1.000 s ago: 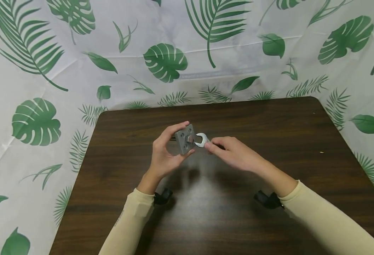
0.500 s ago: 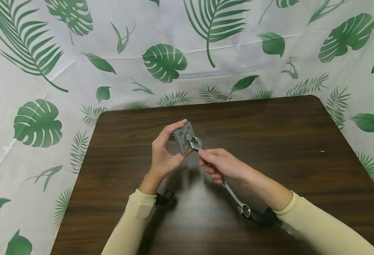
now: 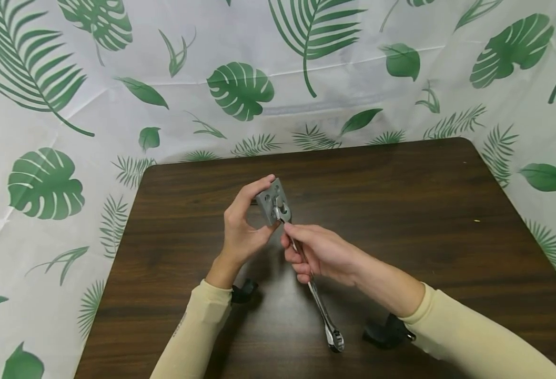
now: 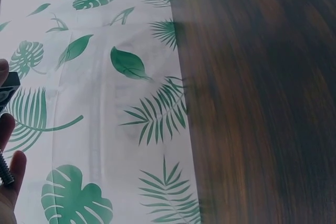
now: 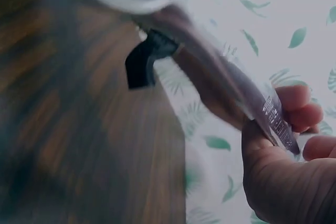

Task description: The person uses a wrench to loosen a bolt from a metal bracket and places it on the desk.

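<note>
A grey square plate [image 3: 271, 191] with several holes is held up over the table, tilted toward the right. My left hand [image 3: 240, 227] grips its edges, fingers along the top and thumb below. A hex bolt's head [image 3: 278, 201] stands at the plate's middle; its threaded shank [image 4: 5, 170] shows behind, by the fingers in the left wrist view. My right hand [image 3: 324, 253] holds a combination wrench [image 3: 320, 305] round its shaft. The wrench's open end overlaps the bolt head in the head view. Its ring end hangs down toward me, large and blurred in the right wrist view.
Beneath both hands lies a dark wood-grain table [image 3: 401, 210] with rounded far corners. A white cloth with green leaf prints [image 3: 306, 116] hangs behind it and at the sides. Black wrist mounts [image 3: 385, 332] sit under both forearms.
My right hand has moved left and down, swinging the wrench's ring end toward me. The open end has gone from beside the bolt head to over it. The left hand keeps its grip.
</note>
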